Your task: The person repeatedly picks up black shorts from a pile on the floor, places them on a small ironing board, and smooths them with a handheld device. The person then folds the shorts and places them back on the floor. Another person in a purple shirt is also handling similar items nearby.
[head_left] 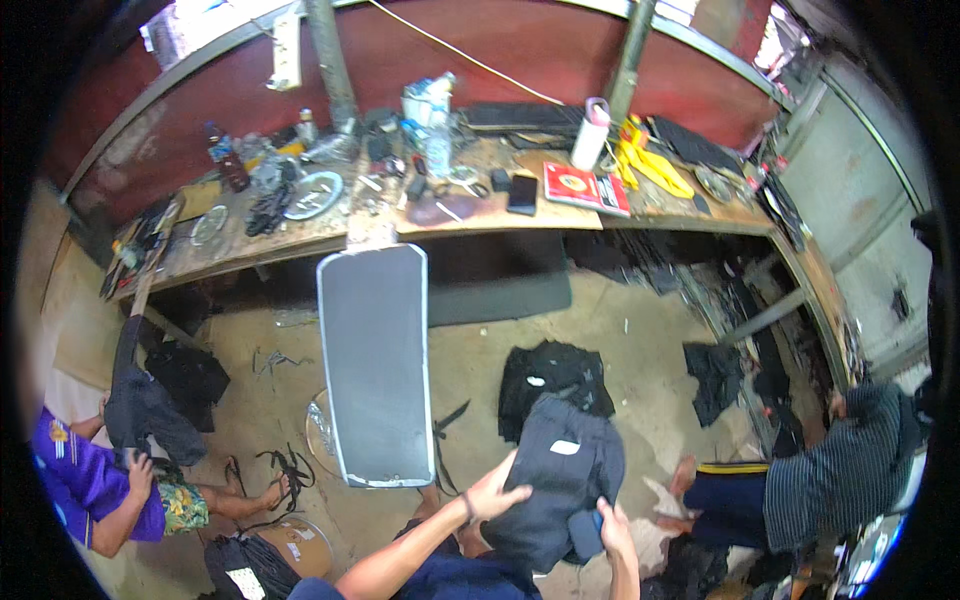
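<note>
Seemingly mid-handling and not yet set down, the black garment (pixel 560 480) is right of the board's (pixel 376 370) near right corner, left hand (pixel 490 496) pinching its left edge, right hand (pixel 616 532) closed round a dark block (pixel 584 538).

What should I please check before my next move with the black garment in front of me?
1. Left hand on the black garment: ok, gripping its left edge.
2. Right hand near the garment's lower right: ok.
3. Small dark block beside the right hand separate from the garment: cannot tell.
4. White label uncovered: ok, facing up.
5. Garment smooth: not ok, folds show.
6. Garment clear of the dark clothes pile: cannot tell, they overlap in this view.
</note>
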### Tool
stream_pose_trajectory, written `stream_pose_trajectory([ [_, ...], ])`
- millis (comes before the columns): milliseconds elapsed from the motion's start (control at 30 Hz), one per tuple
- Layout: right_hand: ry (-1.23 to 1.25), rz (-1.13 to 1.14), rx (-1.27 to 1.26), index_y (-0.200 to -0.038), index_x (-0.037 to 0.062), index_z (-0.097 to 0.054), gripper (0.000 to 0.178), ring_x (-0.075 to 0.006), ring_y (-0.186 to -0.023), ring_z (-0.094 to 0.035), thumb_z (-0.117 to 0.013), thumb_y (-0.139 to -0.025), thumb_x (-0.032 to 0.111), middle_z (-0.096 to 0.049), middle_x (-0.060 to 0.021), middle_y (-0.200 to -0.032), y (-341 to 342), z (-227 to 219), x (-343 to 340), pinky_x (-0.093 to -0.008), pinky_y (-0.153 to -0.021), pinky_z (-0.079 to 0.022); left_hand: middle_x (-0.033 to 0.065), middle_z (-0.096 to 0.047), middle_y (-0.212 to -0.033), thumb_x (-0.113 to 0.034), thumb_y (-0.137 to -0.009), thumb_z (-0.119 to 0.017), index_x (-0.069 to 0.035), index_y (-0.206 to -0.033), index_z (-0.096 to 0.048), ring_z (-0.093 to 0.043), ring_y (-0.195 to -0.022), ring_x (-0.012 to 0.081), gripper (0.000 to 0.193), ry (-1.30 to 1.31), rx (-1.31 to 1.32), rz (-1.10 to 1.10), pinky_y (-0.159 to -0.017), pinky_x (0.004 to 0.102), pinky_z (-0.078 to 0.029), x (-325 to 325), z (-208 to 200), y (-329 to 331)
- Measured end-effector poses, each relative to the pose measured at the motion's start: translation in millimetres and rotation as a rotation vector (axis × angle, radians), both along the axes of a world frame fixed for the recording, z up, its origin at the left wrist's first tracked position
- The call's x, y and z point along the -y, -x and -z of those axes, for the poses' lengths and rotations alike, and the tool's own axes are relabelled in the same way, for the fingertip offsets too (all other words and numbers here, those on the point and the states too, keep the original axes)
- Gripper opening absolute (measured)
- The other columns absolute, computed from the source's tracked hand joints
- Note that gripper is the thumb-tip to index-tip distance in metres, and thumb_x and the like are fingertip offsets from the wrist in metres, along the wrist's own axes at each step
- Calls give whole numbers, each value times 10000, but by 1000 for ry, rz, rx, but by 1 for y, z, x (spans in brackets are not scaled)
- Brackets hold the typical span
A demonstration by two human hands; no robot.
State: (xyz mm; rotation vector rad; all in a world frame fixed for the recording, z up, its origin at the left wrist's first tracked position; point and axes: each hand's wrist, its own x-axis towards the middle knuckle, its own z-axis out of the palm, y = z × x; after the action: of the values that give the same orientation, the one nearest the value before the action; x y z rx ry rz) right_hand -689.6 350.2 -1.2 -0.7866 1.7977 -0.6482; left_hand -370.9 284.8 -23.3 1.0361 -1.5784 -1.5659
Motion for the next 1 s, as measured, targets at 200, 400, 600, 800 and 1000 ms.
stream_pose_trajectory([
  [200,58,51,-551,-1529,-59,-545,804,-461,-1404,-592,-657,-1031,562,-612,-350,-1481,-72,27,177,-486,-1173,-455,257,-681,-1430,-640,-908,-774,-29,-1646,-353,-644,-1341,434,1047,-490,641,-234,-1155,500,-499,1,129,-10],
  [400,979,-529,-359,-1488,-17,-578,727,-436,-1248,-647,-814,-950,412,-668,-269,-1380,-318,-24,256,-493,-1082,-519,188,-552,-1610,-689,-1010,-549,-144,-1526,-604,-488,-1502,408,753,-311,964,653,-1266,509,-372,-117,205,-140],
  [600,980,-852,-740,-1623,128,-480,964,-367,-1357,-555,-896,-827,478,-585,-196,-1512,-465,-59,302,-537,-1132,-453,197,-658,-1471,-553,-1114,-558,-75,-1488,-635,-587,-1418,357,612,-392,338,583,-1223,447,-426,-100,2,-201],
  [800,999,-336,-545,-1662,185,-432,892,-464,-1507,-404,-808,-932,534,-349,-261,-1674,-371,-51,211,-615,-1233,-350,173,-753,-1078,-298,-1046,-636,-60,-1109,-766,-696,-1122,374,279,139,-242,-152,-1028,540,-565,-25,-272,-171],
  [1000,258,225,-605,-1588,71,-497,769,-582,-1417,-484,-688,-1022,557,-376,-377,-1624,-192,34,-49,-602,-1168,-445,151,-677,-1197,-350,-1088,-520,-47,-1178,-693,-639,-1203,372,361,-33,-1044,553,-1061,619,-511,-79,-361,-5],
])
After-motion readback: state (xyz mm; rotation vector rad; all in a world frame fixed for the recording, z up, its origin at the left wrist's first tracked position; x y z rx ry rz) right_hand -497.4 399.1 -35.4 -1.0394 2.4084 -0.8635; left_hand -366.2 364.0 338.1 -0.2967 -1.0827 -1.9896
